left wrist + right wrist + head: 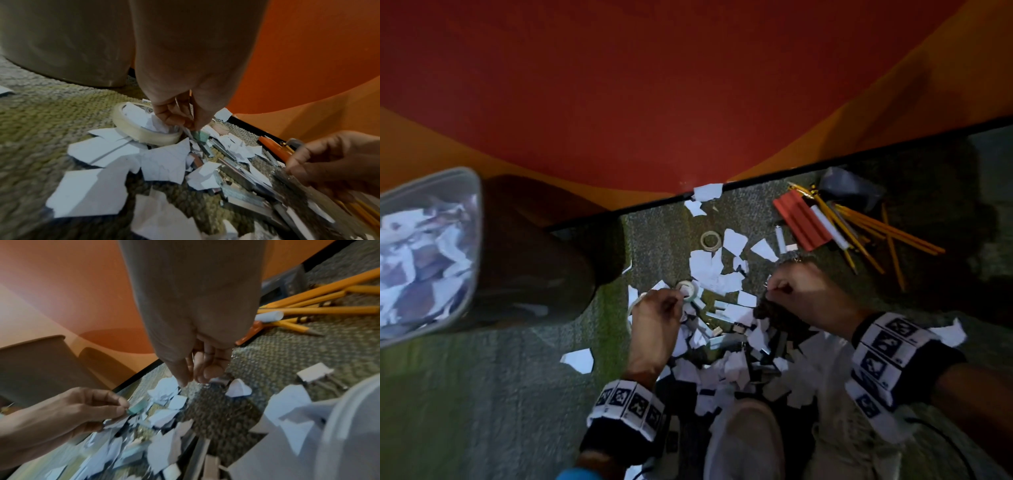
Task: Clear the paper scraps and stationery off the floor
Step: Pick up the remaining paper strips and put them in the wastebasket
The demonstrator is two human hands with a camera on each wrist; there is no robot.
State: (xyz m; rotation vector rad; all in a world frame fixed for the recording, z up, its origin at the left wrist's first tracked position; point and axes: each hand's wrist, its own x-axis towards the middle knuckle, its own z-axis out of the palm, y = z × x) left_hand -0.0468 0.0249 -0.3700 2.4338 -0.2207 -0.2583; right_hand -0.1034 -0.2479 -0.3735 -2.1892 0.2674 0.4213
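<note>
The person is crouching over a big mess of paper scraps (pixel 722 281) spread across the carpet (pixel 482 377), right up by the orange wall (pixel 619 85). Their left hand (pixel 654 315) is pinching something small and teal between thumb and fingertips, down by a tape roll (pixel 144 129) that's sitting on the scraps with crumpled paper stuffed inside it. Can't really tell what the teal bit is, too blurry. The right hand (pixel 804 291) is hovering just over the pile with fingers curled in toward the thumb; whether it's actually gripping anything I honestly can't tell.

Another tape roll (pixel 710 240) is lying farther back near the wall. Off to the right there's a bunch of yellow pencils (pixel 876 233) crisscrossing next to a red folded thing (pixel 801 222). A bin (pixel 431 257) half full of torn paper is standing on the left. There's a binder clip (pixel 316 374) lying on the carpet too.
</note>
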